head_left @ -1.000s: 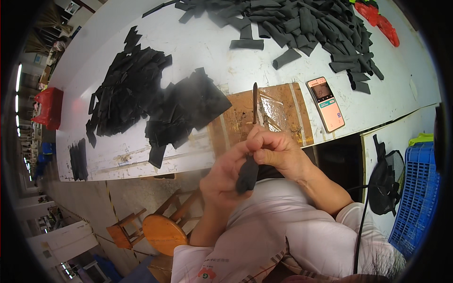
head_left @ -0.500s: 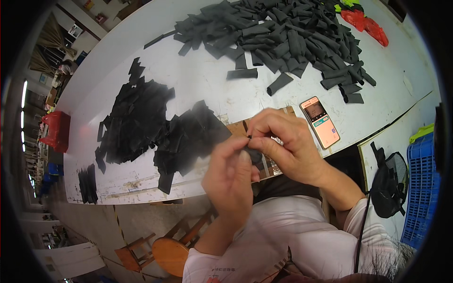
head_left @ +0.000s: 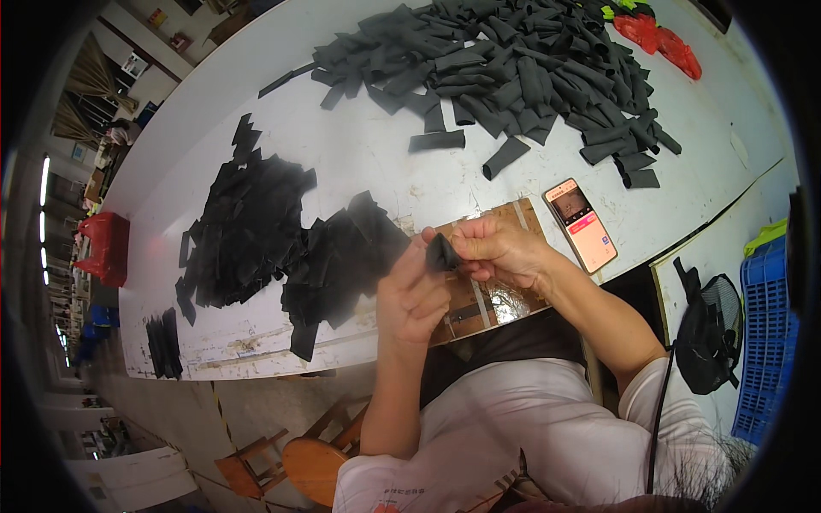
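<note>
A small black fabric piece (head_left: 440, 254), with its end facing up and slightly opened, is held between my two hands above the table's front edge. My right hand (head_left: 498, 250) pinches its right side between thumb and fingers. On the other side my left hand (head_left: 412, 295) has its fingers closed around the piece's left edge, part of them hidden behind it. Flat black fabric pieces (head_left: 248, 231) lie in a loose spread to the left, their near part (head_left: 338, 265) reaching close to my left hand. Beyond my hands is a big heap of dark grey fabric tubes (head_left: 513, 77).
Under my hands lies a wooden board (head_left: 513, 224) with tape and a shiny patch. A lit phone (head_left: 581, 224) rests right of it. Red plastic bags (head_left: 658, 44) sit far right, a blue crate (head_left: 761, 342) and black mesh bag (head_left: 710, 329) near right. Wooden stools (head_left: 316, 466) stand below left.
My hands have drawn slightly apart, and the fabric piece, mostly hidden before, now shows with its end opened. The left hand turned more upright; more of the board is visible. The phone's screen changed.
</note>
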Motion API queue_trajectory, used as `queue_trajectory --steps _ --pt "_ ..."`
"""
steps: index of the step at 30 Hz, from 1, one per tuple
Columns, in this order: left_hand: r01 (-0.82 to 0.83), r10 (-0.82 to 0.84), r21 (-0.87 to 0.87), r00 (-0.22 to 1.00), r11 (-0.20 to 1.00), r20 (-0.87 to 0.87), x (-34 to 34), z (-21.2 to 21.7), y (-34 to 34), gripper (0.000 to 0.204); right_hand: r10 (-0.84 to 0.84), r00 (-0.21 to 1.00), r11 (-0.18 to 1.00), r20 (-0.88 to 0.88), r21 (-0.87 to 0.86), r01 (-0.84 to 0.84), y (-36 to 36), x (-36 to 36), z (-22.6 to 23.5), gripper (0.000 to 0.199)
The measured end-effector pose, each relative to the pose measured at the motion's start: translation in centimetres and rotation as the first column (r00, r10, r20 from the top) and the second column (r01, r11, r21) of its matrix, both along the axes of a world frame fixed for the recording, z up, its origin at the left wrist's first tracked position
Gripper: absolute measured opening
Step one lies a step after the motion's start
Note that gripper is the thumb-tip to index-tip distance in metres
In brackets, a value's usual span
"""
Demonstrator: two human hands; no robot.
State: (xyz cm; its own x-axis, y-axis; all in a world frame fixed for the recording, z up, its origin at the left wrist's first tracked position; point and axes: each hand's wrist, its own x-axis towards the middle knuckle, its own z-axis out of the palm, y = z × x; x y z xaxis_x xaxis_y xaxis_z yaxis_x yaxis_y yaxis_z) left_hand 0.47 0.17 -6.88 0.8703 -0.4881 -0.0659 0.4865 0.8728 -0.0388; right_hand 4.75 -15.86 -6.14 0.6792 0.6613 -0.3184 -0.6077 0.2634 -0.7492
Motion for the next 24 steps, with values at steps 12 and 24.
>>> queue_trajectory --steps 12,24 --pt "-0.048 0.049 0.249 0.999 0.967 0.002 -1.7 0.0 0.3 0.028 0.091 0.977 0.995 0.194 0.033 -0.099 0.3 0.7 -1.9 0.014" --pt "-0.736 -0.343 0.493 0.663 -0.464 0.666 -1.0 5.4 -1.9 0.025 0.025 0.813 0.978 0.582 -0.183 0.100 -0.5 0.5 -0.3 0.018"
